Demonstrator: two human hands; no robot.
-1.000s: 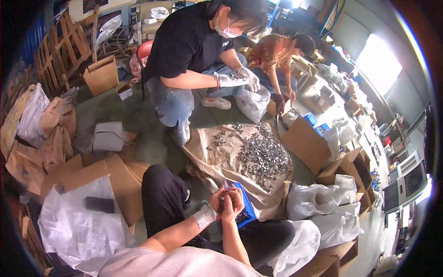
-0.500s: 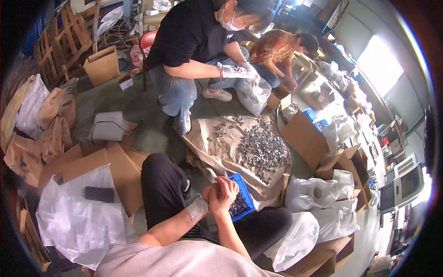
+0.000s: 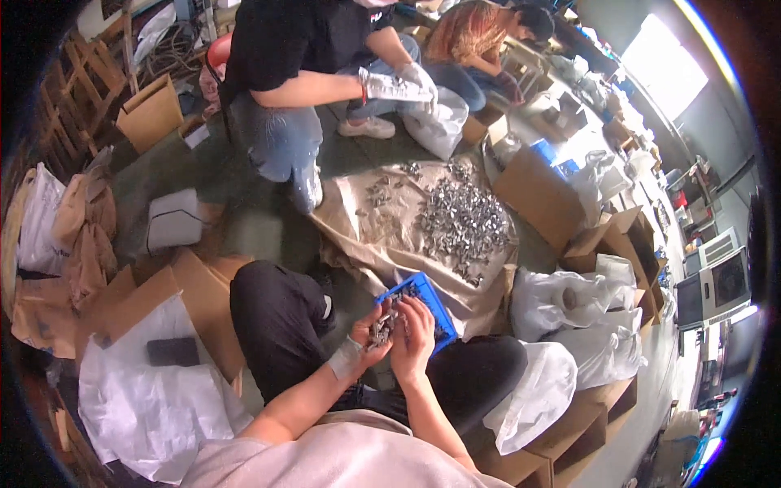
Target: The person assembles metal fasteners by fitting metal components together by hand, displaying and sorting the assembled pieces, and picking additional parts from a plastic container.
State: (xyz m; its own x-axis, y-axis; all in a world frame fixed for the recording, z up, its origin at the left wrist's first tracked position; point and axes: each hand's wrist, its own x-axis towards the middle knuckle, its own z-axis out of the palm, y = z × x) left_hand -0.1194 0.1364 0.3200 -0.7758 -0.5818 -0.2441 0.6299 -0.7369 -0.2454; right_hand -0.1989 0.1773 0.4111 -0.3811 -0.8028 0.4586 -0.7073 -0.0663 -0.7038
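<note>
In front of my lap, my left hand (image 3: 370, 346) is cupped around a handful of small grey metal parts (image 3: 382, 328). Against it, my right hand (image 3: 416, 335) curls its fingers over the same parts from the other side. A clear band wraps my left wrist. Just beyond and beneath my hands, a blue plastic bin (image 3: 447, 318) holds more small dark parts, partly hidden by my fingers. Farther off, a large pile of similar metal pieces (image 3: 464, 218) lies spread on a tan sack cloth (image 3: 358, 213).
Across the cloth, a gloved person (image 3: 297, 61) holds a white bag (image 3: 439, 130); another person (image 3: 464, 41) sits behind. White sacks (image 3: 561, 301) and cardboard boxes (image 3: 537, 195) line the right. An opened carton (image 3: 207, 301) with white sheeting (image 3: 154, 398) stands left.
My hands were clasped together over the bin; they have parted into a cup, showing the metal parts between them. The whole view has shifted slightly.
</note>
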